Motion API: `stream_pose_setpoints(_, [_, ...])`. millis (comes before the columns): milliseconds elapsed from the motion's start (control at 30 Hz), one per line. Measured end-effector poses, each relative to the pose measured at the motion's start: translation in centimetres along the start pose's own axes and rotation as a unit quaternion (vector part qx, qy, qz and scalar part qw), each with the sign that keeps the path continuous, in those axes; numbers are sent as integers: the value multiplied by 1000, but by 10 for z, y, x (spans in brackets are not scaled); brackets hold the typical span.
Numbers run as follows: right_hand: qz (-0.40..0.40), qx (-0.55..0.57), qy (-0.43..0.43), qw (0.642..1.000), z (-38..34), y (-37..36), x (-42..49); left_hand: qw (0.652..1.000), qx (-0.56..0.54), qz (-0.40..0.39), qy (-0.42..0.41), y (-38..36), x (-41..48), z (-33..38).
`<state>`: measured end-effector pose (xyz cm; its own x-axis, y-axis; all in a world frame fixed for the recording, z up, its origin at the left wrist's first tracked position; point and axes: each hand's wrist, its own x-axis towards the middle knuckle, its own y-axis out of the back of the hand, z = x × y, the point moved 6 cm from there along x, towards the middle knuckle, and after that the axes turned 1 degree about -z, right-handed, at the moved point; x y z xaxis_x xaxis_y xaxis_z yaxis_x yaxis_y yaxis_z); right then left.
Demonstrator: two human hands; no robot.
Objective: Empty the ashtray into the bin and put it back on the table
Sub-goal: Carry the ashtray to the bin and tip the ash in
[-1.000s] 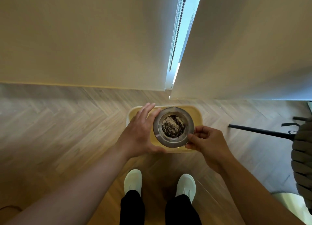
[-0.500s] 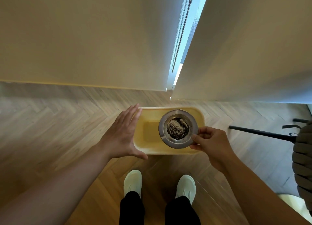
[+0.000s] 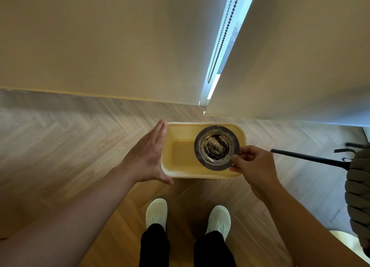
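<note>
Counting from the left: my one left hand hangs flat with fingers stretched and loosely together, holding nothing, beside the left wall of one pale yellow rectangular plastic bin. One round steel ashtray, upright and dark with ash, sits above the bin's right half, its near rim pinched by my right hand. Two white shoes stand below. One black rod and one grey knitted cushion are cut off at right; my pinching fingertips hide part of the rim.
</note>
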<state>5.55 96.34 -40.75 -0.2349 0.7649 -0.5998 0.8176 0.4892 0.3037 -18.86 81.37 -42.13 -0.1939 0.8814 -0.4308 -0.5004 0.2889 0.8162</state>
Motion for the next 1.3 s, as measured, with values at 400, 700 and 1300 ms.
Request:
stream_pose_setpoints(400, [86,-164,214,959,-26,-2,-16,1000,-6,11,1,-2,-1,1])
stream_pose_setpoints(700, [37,-402,481,778,-33,-44,-51,1000,-11,15,-5,-2,-2,0])
stream_pose_setpoints(1300, [68,-418,516,744,-25,-41,-53,1000,-14,11,-1,-1,-2,1])
